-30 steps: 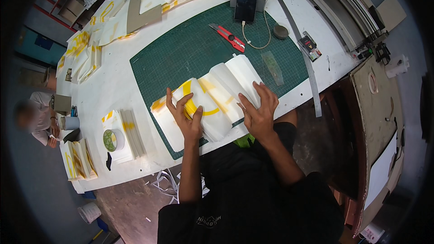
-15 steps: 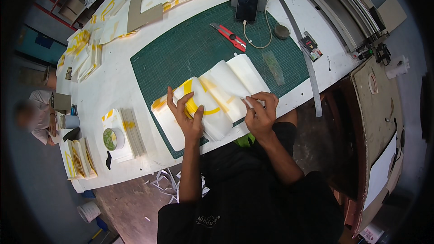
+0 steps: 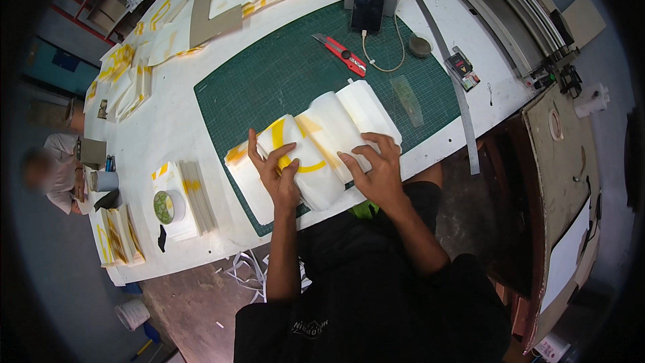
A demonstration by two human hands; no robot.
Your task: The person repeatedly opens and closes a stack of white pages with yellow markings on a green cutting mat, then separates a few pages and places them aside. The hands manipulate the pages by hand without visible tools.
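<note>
White sheets printed with yellow [image 3: 327, 115], curved and overlapping, lie along the near edge of a green cutting mat [image 3: 262, 70]. My left hand [image 3: 279, 178] rests on their left part, fingers spread, with the thumb and index finger around a yellow printed band. Over the right part is my right hand [image 3: 381, 171], its thumb held away from the other fingers and its fingertips touching the paper. I see nothing gripped in either hand. Beyond the sheets, a red cutter knife [image 3: 341, 55] lies on the mat.
A phone [image 3: 368, 1] on a cable leans at the mat's far side, near a round tin [image 3: 419, 46]. A steel ruler [image 3: 463, 111] overhangs the right table edge. Bundles of sheets [image 3: 127, 91] and a tape roll [image 3: 168, 207] lie left. Another person [image 3: 64, 161] is far left.
My right hand has gone from a pinch at the sheets' edge to spread fingers, its thumb moving left across the paper. The left hand has barely moved.
</note>
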